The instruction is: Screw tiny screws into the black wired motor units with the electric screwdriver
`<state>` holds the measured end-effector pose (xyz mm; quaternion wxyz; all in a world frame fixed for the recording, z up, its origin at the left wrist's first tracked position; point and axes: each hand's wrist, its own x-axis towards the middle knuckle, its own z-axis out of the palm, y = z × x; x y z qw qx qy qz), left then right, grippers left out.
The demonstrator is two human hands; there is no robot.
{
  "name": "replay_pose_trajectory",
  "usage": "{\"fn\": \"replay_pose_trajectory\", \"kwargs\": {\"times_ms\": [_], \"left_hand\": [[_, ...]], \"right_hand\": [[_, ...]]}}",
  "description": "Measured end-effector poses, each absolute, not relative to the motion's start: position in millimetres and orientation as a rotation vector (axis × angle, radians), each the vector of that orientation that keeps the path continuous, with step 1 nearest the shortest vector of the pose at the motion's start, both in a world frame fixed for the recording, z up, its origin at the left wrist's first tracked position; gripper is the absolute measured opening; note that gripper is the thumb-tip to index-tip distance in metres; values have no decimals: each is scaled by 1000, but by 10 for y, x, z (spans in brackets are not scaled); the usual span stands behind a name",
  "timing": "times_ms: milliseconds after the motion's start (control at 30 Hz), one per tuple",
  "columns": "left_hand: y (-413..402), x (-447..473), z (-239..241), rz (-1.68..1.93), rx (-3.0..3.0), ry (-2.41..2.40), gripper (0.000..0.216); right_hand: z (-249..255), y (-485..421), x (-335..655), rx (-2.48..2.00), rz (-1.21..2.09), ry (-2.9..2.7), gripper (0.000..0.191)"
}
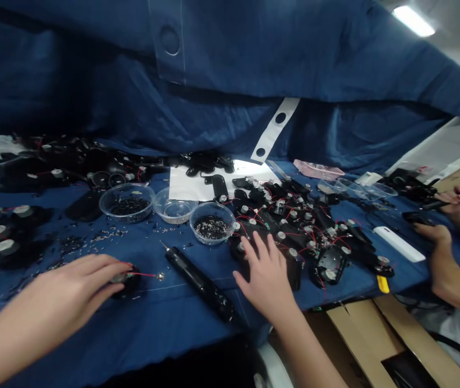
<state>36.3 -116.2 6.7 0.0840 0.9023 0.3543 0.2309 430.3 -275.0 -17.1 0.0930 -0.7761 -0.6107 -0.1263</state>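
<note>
My left hand (78, 285) rests on the blue cloth (153, 318), its fingers closed on a small black part (130, 280) with a red wire that ends in a tiny metal piece. My right hand (264, 272) reaches with spread fingers onto the near edge of a pile of black parts (306, 231) with red wires and silver caps; it lies flat on a black piece there. Between the hands a black electric screwdriver (200, 283) lies at a slant, tip pointing up-left.
Three clear plastic bowls (127, 202) (173, 205) (213, 222) stand mid-table, two holding small dark screws. More black parts lie at the left (4, 237) and back. Another person's hands (436, 234) work at the right. A cardboard box (375, 334) sits below the table edge.
</note>
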Motion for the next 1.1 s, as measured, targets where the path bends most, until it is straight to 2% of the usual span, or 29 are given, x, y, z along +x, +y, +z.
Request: {"fn": "replay_pose_trajectory", "kwargs": {"times_ms": [100, 300, 600, 767, 933, 1100], "left_hand": [[-1174, 675, 36, 517, 2877, 908, 37], [-1143, 657, 79, 633, 2846, 976, 39], [-1088, 612, 22, 458, 2836, 946, 46], [-1010, 674, 28, 530, 2776, 919, 41], [-982, 669, -115, 603, 2712, 884, 32], [-1061, 675, -185, 653, 2585, 878, 34]], "right_hand": [[-198, -2548, 4279, -2372, -320, -1840, 71], [-303, -2330, 4418, -2477, -303, -1725, 65], [-325, -1923, 4732, -2469, -246, -1667, 64], [-248, -1711, 4732, -2485, -158, -1661, 66], [33, -1842, 4742, -2480, -22, -1734, 85], [629, -1551, 4811, -2355, 132, -1754, 72]]}}
